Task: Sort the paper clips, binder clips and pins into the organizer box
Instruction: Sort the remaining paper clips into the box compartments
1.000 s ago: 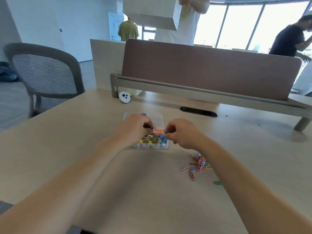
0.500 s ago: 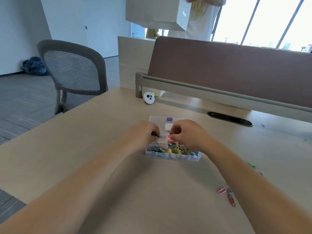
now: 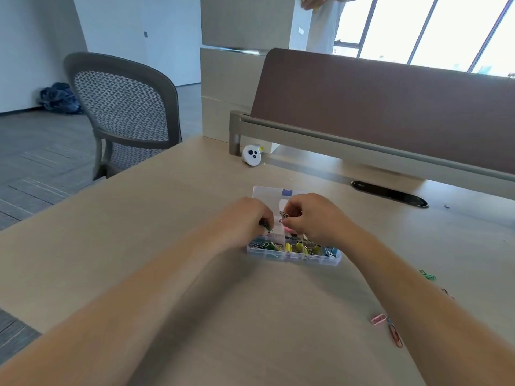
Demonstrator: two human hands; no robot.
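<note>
**Clear plastic box, two pinch grips above it**

Clear plastic divided organizer box lies on the pale wood-grain table, lid folded open behind it, directly under my hands. My left hand has its fingertips closed on a green wire paper clip above the left compartments. My right hand has thumb and fingers pinched on a small pink clip above the middle. The near row of compartments holds green, yellow and blue clips. Loose on the table to my right lie a pink paper clip, a red paper clip just beside it, and a loose green paper clip farther off.

Handling, as I judge it: the clips are light, springy wire with a slick coating, and they snag on one another. Each is best taken by its outer loop, between thumb tip and forefinger tip.

Hard to make out: whether the pink piece is a paper clip or a binder clip, and whether the looped wire beside my right fingers is held or merely lying there. My hands hide the far compartments, my right forearm covers part of the table, and I can pick out no pins.
</note>
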